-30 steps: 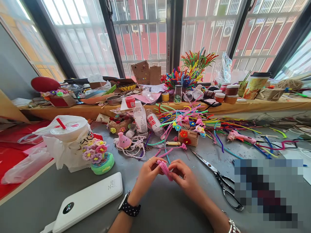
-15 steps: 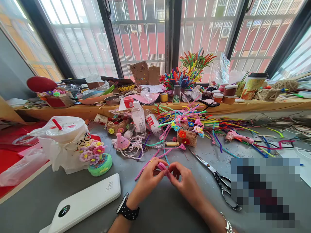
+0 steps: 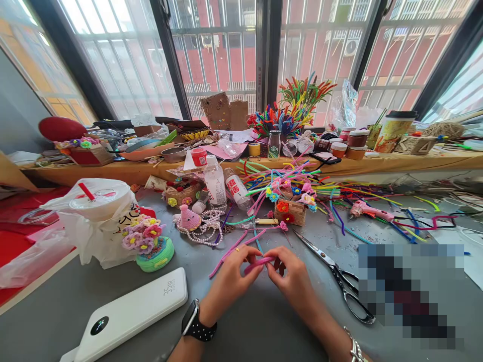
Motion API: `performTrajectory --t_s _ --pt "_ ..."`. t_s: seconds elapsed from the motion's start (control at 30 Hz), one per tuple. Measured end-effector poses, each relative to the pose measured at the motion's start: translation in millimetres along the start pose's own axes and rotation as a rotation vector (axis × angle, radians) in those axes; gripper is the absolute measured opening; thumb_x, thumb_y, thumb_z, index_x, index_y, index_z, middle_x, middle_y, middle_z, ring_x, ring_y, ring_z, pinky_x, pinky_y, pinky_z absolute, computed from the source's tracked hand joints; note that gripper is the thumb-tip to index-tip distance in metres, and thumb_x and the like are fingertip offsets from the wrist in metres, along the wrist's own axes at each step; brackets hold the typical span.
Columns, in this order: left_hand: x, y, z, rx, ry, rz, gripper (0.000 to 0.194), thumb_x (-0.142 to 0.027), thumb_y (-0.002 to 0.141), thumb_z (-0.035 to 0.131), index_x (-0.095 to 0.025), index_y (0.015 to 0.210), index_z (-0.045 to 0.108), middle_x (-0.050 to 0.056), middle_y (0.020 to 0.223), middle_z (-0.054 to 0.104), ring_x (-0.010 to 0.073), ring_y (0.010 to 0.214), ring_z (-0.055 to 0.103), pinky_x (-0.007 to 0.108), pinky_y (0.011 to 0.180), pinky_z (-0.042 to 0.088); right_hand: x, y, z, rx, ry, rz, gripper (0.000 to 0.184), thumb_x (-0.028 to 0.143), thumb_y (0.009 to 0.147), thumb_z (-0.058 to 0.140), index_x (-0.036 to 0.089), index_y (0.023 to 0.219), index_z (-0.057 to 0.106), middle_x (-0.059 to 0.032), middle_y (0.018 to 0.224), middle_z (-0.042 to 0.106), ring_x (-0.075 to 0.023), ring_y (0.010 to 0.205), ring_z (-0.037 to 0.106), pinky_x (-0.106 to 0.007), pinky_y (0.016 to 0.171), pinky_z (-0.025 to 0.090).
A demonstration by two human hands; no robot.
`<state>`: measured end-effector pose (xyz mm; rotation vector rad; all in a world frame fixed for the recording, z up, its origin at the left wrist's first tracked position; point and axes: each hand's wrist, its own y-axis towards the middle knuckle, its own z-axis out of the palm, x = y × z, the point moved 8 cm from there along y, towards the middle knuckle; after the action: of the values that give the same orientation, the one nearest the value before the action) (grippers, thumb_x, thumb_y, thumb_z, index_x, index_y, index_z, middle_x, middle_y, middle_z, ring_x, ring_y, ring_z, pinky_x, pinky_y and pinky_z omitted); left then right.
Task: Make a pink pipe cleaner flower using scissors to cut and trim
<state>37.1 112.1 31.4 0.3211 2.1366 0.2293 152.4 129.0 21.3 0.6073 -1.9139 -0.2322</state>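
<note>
A pink pipe cleaner [image 3: 258, 263], bent into a narrow fuzzy shape, is stretched between my two hands above the grey table. My left hand [image 3: 238, 269] pinches its left end; a black watch is on that wrist. My right hand [image 3: 287, 271] pinches the other end, with a silver bracelet on the wrist. Just beyond the fingers lie longer pink pipe cleaners [image 3: 227, 255] and a blue one [image 3: 258, 238]. Scissors [image 3: 335, 269] rest to the right of my right hand, their points toward the back.
A white power bank [image 3: 136, 314] lies left, near a crocheted flower pot [image 3: 154, 255] and a bagged drink cup [image 3: 100, 201]. Behind are bottles [image 3: 216, 186], a small flower basket [image 3: 290, 212], heaped pipe cleaners and a pink glue gun [image 3: 372, 211]. A blurred patch covers the right.
The hands have moved slightly apart and turned, and the pink pipe cleaner now lies more level between them. The surrounding things stay put.
</note>
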Motion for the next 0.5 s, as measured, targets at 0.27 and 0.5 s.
performTrajectory --t_s 0.27,0.5 --pt "2 0 5.3 0.058 0.002 -0.068 0.016 -0.030 0.070 0.057 -0.018 0.081 0.055 -0.001 0.073 0.059 0.0125 0.063 0.048 0.022 0.056 0.036 -4 1 4 0.036 0.187 0.061 0.011 0.020 0.077 0.048 0.016 0.085 0.053 -0.0027 0.075 0.059 -0.0133 0.067 0.056 -0.022 0.056 0.045" --pt "2 0 14.8 0.204 -0.035 -0.076 0.018 -0.030 0.074 0.052 -0.016 0.071 0.062 -0.001 0.069 0.059 0.0116 0.062 0.045 0.021 0.053 0.032 1 -2 1 -0.017 0.102 -0.012 0.010 0.016 0.077 0.048 0.018 0.084 0.055 -0.0016 0.075 0.059 -0.0127 0.065 0.055 -0.022 0.058 0.044"
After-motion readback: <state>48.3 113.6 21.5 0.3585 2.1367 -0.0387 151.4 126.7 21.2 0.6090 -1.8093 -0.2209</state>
